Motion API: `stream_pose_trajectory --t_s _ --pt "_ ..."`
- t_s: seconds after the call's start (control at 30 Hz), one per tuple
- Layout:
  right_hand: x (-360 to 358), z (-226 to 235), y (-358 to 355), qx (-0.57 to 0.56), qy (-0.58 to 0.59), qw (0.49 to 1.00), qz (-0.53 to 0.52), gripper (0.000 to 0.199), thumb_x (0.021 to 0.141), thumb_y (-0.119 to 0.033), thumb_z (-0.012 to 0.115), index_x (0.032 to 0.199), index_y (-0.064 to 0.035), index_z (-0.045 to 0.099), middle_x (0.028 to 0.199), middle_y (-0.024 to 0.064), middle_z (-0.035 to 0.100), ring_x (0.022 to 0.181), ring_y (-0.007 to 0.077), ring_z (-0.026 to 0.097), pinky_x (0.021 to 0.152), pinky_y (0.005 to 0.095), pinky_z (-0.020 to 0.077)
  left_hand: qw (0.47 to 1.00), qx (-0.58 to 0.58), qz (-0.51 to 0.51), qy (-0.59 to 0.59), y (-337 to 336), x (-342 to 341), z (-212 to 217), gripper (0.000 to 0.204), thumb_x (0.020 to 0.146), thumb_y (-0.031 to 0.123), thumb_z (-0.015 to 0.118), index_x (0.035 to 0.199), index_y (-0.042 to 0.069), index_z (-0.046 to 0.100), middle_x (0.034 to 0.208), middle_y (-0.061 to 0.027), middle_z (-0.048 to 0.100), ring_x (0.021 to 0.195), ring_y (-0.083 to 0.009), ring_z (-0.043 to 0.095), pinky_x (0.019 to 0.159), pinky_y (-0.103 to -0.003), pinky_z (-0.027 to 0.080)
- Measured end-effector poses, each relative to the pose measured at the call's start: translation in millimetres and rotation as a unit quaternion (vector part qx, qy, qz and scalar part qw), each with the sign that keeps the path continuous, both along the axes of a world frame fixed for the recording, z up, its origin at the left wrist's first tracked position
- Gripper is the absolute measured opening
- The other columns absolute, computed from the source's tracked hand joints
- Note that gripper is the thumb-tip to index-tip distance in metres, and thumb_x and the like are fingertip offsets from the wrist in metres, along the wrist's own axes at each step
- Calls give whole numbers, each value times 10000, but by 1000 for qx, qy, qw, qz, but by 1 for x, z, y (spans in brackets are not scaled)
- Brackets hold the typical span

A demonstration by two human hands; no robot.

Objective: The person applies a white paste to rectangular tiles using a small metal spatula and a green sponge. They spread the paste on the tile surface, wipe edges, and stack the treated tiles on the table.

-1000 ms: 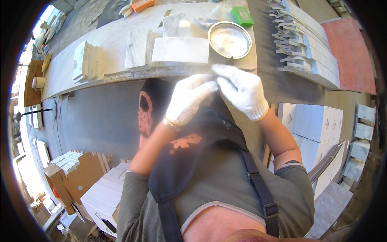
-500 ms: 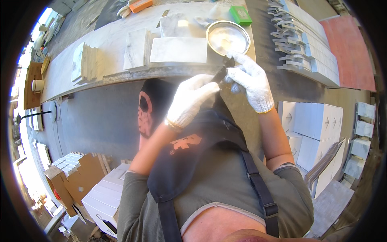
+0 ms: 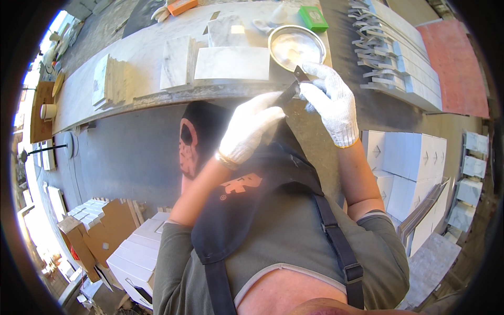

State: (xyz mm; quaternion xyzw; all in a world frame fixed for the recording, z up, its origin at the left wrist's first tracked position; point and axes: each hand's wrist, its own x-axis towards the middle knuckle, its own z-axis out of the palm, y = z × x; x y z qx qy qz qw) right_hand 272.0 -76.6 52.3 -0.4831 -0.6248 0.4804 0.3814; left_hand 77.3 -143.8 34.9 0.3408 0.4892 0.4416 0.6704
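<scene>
Both my hands wear white knit gloves and meet over the front edge of the worktable. In my left hand [image 3: 249, 126] is the lower end of a dark, flat, blade-like tool [image 3: 301, 76], its fingers closed round it. The tool slants up to the right. At its upper end, the thumb and fingers of my right hand [image 3: 332, 107] are closed about the tool's edge. Just beyond stands a round metal bowl [image 3: 270, 44] with whitish material and a yellowish lump inside. A blank white tile [image 3: 231, 64] lies left of the bowl.
Marbled tiles [image 3: 176, 63] and a tile stack [image 3: 102, 81] stand along the worktable [image 3: 142, 58]. A green box [image 3: 313, 19] sits behind the bowl. Strapped white stacks [image 3: 415, 63] are at the far right. White cartons [image 3: 404, 157] stand by my right arm, more cartons [image 3: 139, 252] at lower left.
My right hand has shifted slightly up and right, and its fingers have changed position on the tool. More of the tool's upper end shows. My left hand has barely moved.
</scene>
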Motion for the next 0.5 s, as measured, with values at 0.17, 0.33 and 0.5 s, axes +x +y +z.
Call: stream_pose_trajectory --t_s 0.17,0.33,0.5 --pt "0 -10 0 119 -59 991 22 322 956 -36 732 1277 -17 702 1092 85 778 962 106 728 799 279 584 1000 13 6 -4 -2 2 -3 460 982 175 684 1401 -11 644 761 4 622 600 -62 520 553 -222 428" --pt "-12 -19 -6 299 -156 936 99 291 927 -18 749 1217 -8 724 1140 123 783 1010 175 755 898 300 583 999 6 44 -9 -4 3 -7 484 971 171 705 1417 -7 640 784 9 632 611 -60 518 568 -225 438" --pt "-7 -27 2 226 -151 961 46 298 892 13 696 1186 -22 736 1087 155 777 945 228 768 856 314 592 1000 7 21 -10 -5 2 2 468 969 161 722 1403 -1 655 821 10 654 625 -54 521 577 -225 439"
